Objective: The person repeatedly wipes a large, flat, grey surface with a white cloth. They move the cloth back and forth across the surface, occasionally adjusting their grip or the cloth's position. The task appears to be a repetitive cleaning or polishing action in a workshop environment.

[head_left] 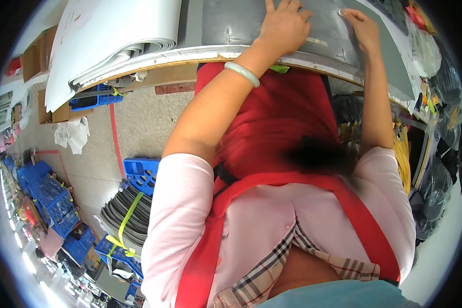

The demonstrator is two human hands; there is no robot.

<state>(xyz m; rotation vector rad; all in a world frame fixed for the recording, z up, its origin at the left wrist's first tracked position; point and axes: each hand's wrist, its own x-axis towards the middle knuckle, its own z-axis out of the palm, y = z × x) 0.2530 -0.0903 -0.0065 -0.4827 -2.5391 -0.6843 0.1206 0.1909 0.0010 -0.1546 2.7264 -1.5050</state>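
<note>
A dark grey sheet [231, 18] with white corner marks and whitish smudges lies on the table before me. On it rests my left hand [286, 26], palm down, its fingers loosely spread and holding nothing. A pale green bangle [242, 74] circles that wrist. Farther right, my right hand [363, 26] pinches a small white piece [340, 12], perhaps chalk, between thumb and fingertips over the same sheet. Lighter grey material [395, 61] shows beyond the dark sheet's right side.
Large white sheets [113, 36] with curled edges overhang the table's left front. Below left are a blue crate [100, 98] and a bundle of dark sheets [126, 218] tied with yellow-green strap. Clear plastic bags [425, 54] crowd the right side. My red apron [277, 118] meets the table edge.
</note>
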